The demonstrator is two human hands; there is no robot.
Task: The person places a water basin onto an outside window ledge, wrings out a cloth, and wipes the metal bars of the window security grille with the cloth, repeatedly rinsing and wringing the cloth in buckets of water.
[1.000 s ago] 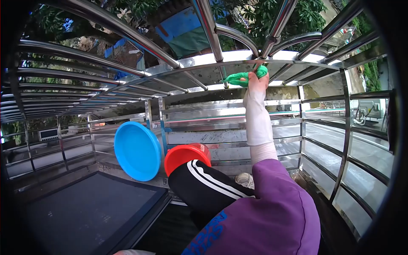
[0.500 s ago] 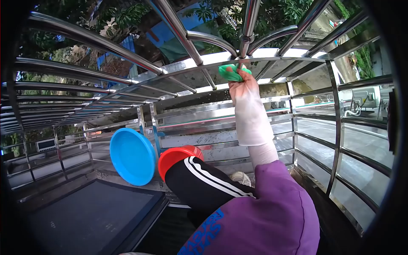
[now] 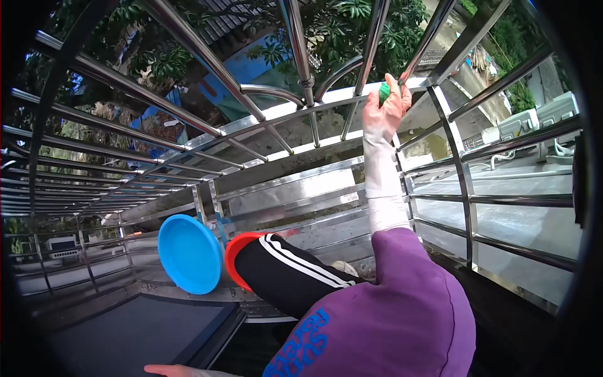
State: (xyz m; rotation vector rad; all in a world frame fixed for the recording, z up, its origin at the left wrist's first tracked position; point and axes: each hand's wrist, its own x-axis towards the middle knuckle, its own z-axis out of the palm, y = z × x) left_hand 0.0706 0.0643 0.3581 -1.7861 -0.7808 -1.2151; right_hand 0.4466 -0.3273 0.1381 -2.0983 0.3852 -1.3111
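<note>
My right hand (image 3: 387, 107), with a pale sleeve cover over the forearm, is closed on a green cloth (image 3: 384, 93) at the metal railing (image 3: 344, 96), near its right-hand corner. Only a small bunched part of the cloth shows between the fingers and the bars. At the bottom edge, my left hand (image 3: 168, 370) lies beside the dark panel (image 3: 138, 327). Its fingers look stretched out, with nothing seen in them.
A blue basin (image 3: 190, 254) stands tilted on its side at the left. Beside it is a red basin (image 3: 233, 251), partly behind my knee in black trousers. Metal bars enclose the front and both sides, with trees and outdoor units (image 3: 540, 119) beyond.
The view has turned to the right. My right hand has moved with the green cloth along the rail to the right corner. More of my left hand now shows at the bottom edge.
</note>
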